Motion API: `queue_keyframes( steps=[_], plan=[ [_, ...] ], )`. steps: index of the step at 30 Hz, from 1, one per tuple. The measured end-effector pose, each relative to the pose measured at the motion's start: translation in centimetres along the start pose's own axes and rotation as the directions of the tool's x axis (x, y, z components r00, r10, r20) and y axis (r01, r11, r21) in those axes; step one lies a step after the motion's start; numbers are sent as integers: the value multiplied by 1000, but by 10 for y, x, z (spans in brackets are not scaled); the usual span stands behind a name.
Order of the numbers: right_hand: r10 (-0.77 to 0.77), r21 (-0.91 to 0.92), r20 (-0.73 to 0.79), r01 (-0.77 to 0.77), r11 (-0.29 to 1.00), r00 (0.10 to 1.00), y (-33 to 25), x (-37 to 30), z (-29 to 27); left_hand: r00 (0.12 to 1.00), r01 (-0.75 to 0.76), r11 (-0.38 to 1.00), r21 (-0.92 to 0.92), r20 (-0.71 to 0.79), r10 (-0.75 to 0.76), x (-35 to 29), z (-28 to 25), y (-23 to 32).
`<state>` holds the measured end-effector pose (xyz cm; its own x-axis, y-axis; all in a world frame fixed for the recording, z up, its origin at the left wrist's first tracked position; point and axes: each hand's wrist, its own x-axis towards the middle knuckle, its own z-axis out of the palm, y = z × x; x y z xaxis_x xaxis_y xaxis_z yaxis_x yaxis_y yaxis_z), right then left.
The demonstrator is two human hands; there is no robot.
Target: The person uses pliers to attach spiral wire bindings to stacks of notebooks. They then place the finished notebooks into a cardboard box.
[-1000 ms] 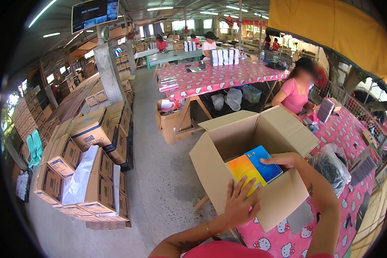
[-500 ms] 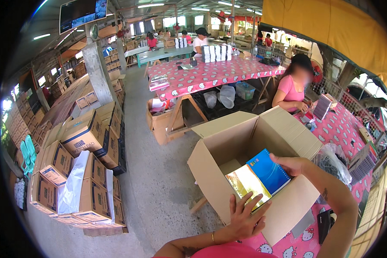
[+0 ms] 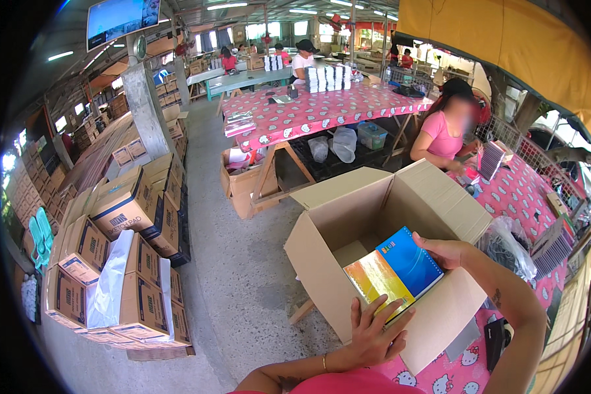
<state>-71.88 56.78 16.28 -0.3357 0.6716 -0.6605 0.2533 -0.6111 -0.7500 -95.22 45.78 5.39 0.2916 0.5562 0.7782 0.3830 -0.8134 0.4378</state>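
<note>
An opened brown carton (image 3: 322, 269) stands in front of me, tilted toward me. In its near part lie a blue spiral notebook (image 3: 410, 262) and a yellow notebook (image 3: 382, 281), side by side and face up. My right hand (image 3: 441, 252) grips the far right edge of the blue notebook, thumb on top and the other fingers mostly hidden. My left hand (image 3: 379, 329) reaches over the near wall with fingers spread, the tips lying on the yellow notebook's near end. Whether more notebooks lie under these two is hidden.
A pink patterned table (image 3: 532, 203) holds a plastic bag (image 3: 505, 246) and notebook stacks (image 3: 553, 248). A co-worker (image 3: 445, 131) sits there. Behind the carton stands another pink table (image 3: 335, 111) with stacks. Closed cartons (image 3: 134, 262) are piled at left on the concrete floor (image 3: 243, 295).
Both my hands keep their places on the notebooks. Glare on the yellow notebook has faded. The co-worker's arms have shifted at the far table.
</note>
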Motion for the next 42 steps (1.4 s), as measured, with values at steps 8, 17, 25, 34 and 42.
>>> queue_keyframes(
  steps=[8, 17, 25, 34, 42],
  plan=[
    [-79, 159, -3, 78, 984, 997, 28, 42, -47, 1000, -8, 1000, -14, 3, 9, 0, 1, 0],
    [-72, -408, 10, 69, 910, 997, 26, 75, -50, 1000, 22, 1000, 13, -14, -22, -3, 1, 0],
    [-46, -441, -3, 40, 897, 999, 40, 86, -63, 1000, 12, 1000, 9, -3, -12, 1, 0, 1],
    [23, 331, 95, -54, 942, 995, 13, 36, -31, 1000, 3, 1000, 9, 14, -3, -2, -1, -1],
    [55, -33, 114, -52, 998, 992, 10, 31, -11, 991, 1, 996, 90, 134, -13, 2, -10, 2]
  ],
)
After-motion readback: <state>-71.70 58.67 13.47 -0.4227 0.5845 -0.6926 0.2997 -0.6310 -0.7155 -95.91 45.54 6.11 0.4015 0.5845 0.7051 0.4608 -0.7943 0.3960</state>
